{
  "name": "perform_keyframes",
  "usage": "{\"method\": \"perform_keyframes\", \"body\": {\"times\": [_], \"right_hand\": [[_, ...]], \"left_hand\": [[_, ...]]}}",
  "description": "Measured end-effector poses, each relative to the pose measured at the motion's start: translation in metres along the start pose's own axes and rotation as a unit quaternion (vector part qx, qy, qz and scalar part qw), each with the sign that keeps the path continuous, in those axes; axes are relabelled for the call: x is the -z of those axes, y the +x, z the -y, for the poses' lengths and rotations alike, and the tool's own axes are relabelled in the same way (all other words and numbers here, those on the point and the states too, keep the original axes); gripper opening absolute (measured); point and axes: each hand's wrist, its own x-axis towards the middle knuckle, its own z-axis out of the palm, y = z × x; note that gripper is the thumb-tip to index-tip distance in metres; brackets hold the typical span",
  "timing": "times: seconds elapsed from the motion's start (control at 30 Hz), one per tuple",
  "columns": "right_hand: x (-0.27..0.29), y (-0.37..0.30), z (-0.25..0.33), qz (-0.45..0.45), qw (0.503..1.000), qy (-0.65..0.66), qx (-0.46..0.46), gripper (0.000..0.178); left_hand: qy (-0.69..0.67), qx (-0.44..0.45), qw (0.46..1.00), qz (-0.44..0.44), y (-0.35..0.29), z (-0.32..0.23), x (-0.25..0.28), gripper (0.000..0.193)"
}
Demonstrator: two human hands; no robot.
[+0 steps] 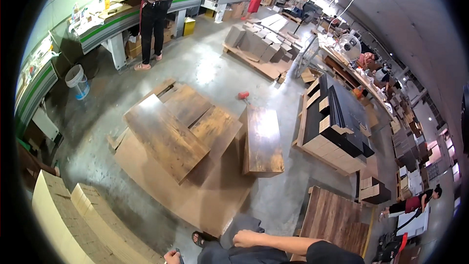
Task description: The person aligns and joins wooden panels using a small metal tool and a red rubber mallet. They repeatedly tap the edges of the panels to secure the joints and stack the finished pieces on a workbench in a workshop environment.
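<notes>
My left hand [172, 257] shows only in part at the lower edge, its fingers curled by a small dark object I cannot make out. Held in front of my body, my right hand [247, 238] is closed; whatever it may hold is hidden. Ahead of me, wood-grain panels [168, 134] lie overlapping on a large brown cardboard sheet [151, 176]. To their right stands a box-shaped wood-grain piece [264, 142]. A red-headed mallet [243, 96] lies on the floor behind it. Neither hand touches the panels.
Stacked pale-edged boards [73, 220] stand at lower left, and wood-grain boards [332, 215] lie at lower right. A pallet of black panels [337, 132] is at right. Farther back are a pallet of cartons [264, 44], a white bucket [77, 82] and a person [155, 14] at a workbench.
</notes>
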Motion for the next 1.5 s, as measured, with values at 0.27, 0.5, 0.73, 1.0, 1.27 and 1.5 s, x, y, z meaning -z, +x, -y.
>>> {"method": "perform_keyframes", "body": {"times": [0.27, 0.5, 0.73, 1.0, 1.27, 1.5], "right_hand": [[0.046, 0.013, 0.042, -0.159, 0.976, 0.135, 0.063, 0.019], [0.064, 0.066, -0.002, -0.226, 0.967, 0.118, 0.02, 0.023], [0.089, 0.143, -0.065, -0.316, 0.924, 0.212, -0.036, 0.021], [0.101, 0.301, -0.21, -0.507, 0.805, 0.306, -0.027, 0.036], [0.13, 0.415, -0.3, -0.661, 0.668, 0.317, 0.125, 0.057], [0.147, 0.435, -0.324, -0.611, 0.674, 0.331, 0.249, 0.057]], "left_hand": [[-0.023, 0.029, 0.999, 0.024, 0.037, 0.017, 0.008, 0.029], [-0.047, 0.028, 0.998, -0.032, 0.048, -0.011, -0.019, 0.016], [-0.08, 0.099, 0.989, -0.07, 0.11, -0.031, -0.049, 0.018], [-0.074, 0.013, 0.996, -0.05, 0.317, -0.005, -0.137, 0.017], [-0.364, 0.029, 0.928, 0.075, 0.489, 0.077, -0.23, 0.041], [-0.201, -0.198, 0.9, 0.334, 0.548, 0.136, -0.264, 0.047]]}}
